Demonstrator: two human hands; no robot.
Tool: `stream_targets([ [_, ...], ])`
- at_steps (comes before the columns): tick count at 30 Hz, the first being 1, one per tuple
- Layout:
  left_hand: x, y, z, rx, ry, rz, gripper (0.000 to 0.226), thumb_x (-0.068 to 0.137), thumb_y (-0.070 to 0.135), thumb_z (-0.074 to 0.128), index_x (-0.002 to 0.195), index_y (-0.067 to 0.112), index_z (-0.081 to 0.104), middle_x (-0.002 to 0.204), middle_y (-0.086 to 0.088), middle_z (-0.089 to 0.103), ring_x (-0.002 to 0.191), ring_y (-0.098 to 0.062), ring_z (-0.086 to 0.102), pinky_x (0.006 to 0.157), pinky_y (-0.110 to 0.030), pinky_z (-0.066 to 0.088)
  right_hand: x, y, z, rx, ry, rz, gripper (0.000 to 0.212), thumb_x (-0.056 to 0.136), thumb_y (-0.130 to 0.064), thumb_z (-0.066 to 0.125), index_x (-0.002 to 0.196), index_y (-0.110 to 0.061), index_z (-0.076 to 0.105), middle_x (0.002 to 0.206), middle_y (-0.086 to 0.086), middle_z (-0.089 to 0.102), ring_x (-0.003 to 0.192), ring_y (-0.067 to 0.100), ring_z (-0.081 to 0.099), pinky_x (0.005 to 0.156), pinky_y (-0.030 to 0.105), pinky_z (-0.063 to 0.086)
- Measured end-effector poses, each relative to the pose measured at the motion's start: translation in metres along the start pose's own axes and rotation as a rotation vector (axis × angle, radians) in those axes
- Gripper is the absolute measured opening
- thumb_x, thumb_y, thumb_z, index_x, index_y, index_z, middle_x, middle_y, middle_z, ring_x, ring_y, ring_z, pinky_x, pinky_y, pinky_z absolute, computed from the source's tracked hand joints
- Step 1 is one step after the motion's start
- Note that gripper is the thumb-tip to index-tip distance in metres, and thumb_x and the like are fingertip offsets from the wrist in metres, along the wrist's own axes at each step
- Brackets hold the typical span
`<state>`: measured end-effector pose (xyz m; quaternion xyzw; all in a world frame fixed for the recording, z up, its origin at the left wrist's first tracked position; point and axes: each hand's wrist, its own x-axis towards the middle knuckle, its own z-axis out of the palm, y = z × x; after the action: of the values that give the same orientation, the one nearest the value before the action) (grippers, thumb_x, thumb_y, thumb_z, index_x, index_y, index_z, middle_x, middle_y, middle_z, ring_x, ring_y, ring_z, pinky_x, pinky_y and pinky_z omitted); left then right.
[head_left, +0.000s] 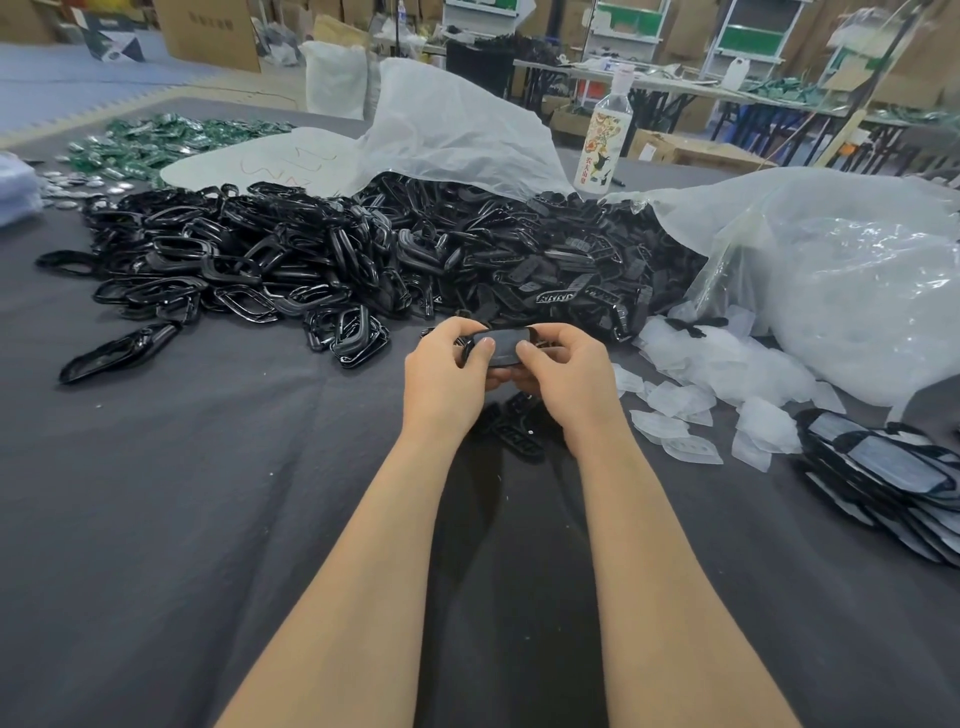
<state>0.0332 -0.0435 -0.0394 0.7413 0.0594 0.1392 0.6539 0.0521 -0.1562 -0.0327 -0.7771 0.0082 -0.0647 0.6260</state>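
Note:
Both hands hold one small black plastic shell (505, 344) with a grey face above the dark cloth table (208, 519). My left hand (447, 371) grips its left end, thumb pressed on the top. My right hand (563, 371) grips its right end, thumb on the face too. Beneath my hands a few black button pads (522, 431) lie on the cloth. Behind them sits a big heap of glossy black frames (249, 265) and a heap of black button pads (566, 260).
Translucent white pieces (701, 395) spill from a clear bag (852, 291) on the right. A stack of assembled shells (883, 478) lies at the right edge. A drink bottle (605, 140) stands behind the heaps. Green circuit boards (166, 140) and round metal discs (83, 184) lie far left.

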Motion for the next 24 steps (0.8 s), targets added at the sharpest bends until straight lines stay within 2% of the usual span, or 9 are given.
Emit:
stream_targets([
  [3, 0.0001, -0.0008, 0.0006, 0.029, -0.003, -0.001, 0.009, 0.095, 0.014, 0.058, 0.1, 0.02, 0.061, 0.089, -0.006, 0.072, 0.07, -0.012, 0.072, 0.071, -0.025, 0.059, -0.0007, -0.0001, -0.0007, -0.037, 0.012, -0.03, 0.012, 0.091, -0.006, 0.058, 0.094, -0.017, 0.06, 0.088, 0.014, 0.071, 0.077, 0.026, 0.071, 0.08, 0.043, 0.057],
  [5, -0.0004, -0.001, 0.001, 0.052, -0.024, 0.001, 0.018, 0.094, 0.017, 0.061, 0.111, 0.02, 0.062, 0.088, -0.005, 0.072, 0.072, -0.01, 0.071, 0.074, -0.027, 0.059, -0.0008, 0.0, -0.0018, -0.035, 0.036, -0.039, 0.017, 0.091, -0.006, 0.059, 0.089, -0.023, 0.057, 0.082, 0.008, 0.069, 0.068, 0.017, 0.069, 0.079, 0.041, 0.057],
  [8, -0.0007, -0.001, 0.0003, 0.107, -0.053, 0.002, 0.029, 0.093, 0.016, 0.061, 0.121, 0.023, 0.059, 0.086, -0.001, 0.071, 0.07, -0.002, 0.069, 0.072, -0.019, 0.056, -0.0004, 0.0011, -0.003, -0.029, 0.051, -0.017, 0.015, 0.091, -0.007, 0.059, 0.091, -0.022, 0.058, 0.079, 0.005, 0.068, 0.064, 0.011, 0.067, 0.082, 0.043, 0.057],
  [11, 0.0001, -0.0006, -0.0004, 0.113, -0.052, 0.001, 0.028, 0.094, 0.012, 0.058, 0.12, 0.021, 0.059, 0.086, 0.0, 0.071, 0.062, 0.003, 0.066, 0.062, -0.009, 0.051, -0.0014, 0.0001, -0.0033, -0.018, 0.036, -0.015, 0.014, 0.091, -0.007, 0.06, 0.093, -0.021, 0.058, 0.08, 0.005, 0.069, 0.066, 0.013, 0.068, 0.083, 0.045, 0.057],
  [14, 0.0009, -0.0005, -0.0008, 0.09, -0.046, -0.017, 0.026, 0.095, 0.009, 0.056, 0.117, 0.021, 0.06, 0.085, 0.001, 0.07, 0.059, 0.005, 0.065, 0.056, -0.006, 0.047, -0.002, -0.0016, -0.0024, -0.106, -0.007, -0.044, 0.016, 0.088, -0.007, 0.063, 0.097, -0.02, 0.058, 0.089, 0.01, 0.07, 0.083, 0.024, 0.069, 0.086, 0.047, 0.054],
  [20, 0.0019, -0.0015, -0.0005, 0.041, -0.076, -0.053, 0.032, 0.098, 0.004, 0.049, 0.124, 0.018, 0.059, 0.091, -0.005, 0.071, 0.072, -0.007, 0.069, 0.076, -0.022, 0.057, -0.0015, -0.0009, -0.0027, -0.144, 0.014, -0.044, 0.019, 0.087, -0.005, 0.062, 0.096, -0.02, 0.056, 0.092, 0.014, 0.07, 0.089, 0.031, 0.067, 0.087, 0.05, 0.052],
  [24, 0.0008, -0.0013, -0.0015, 0.054, -0.077, -0.053, 0.035, 0.099, 0.004, 0.045, 0.128, 0.019, 0.057, 0.087, -0.005, 0.071, 0.073, -0.007, 0.069, 0.074, -0.018, 0.055, -0.0027, -0.001, -0.0045, -0.05, -0.009, -0.033, 0.019, 0.09, -0.005, 0.059, 0.09, -0.024, 0.059, 0.087, 0.01, 0.07, 0.077, 0.021, 0.07, 0.083, 0.042, 0.057],
])
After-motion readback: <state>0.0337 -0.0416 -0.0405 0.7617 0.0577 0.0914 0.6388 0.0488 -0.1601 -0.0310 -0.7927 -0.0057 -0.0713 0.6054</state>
